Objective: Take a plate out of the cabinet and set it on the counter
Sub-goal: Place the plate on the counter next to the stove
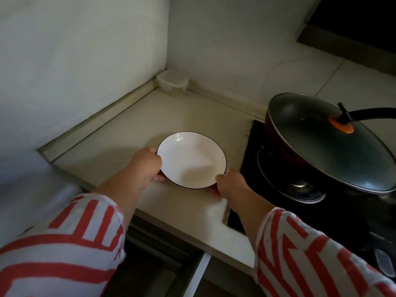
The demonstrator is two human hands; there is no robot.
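Observation:
A white plate (191,160) with a thin dark rim is at the middle of the pale counter (120,146), close to its surface. My left hand (147,166) grips the plate's left edge, fingers curled under it. My right hand (230,184) grips the lower right edge the same way. Whether the plate rests on the counter or hovers just above it is not clear. The cabinet below the counter stands open at the bottom of the view (158,264), dark inside.
A dark pan with a glass lid (325,142) and a long handle sits on the black stove (278,189) just right of the plate. A small lidded plastic container (172,82) stands in the back corner. Walls close the counter at the left and back.

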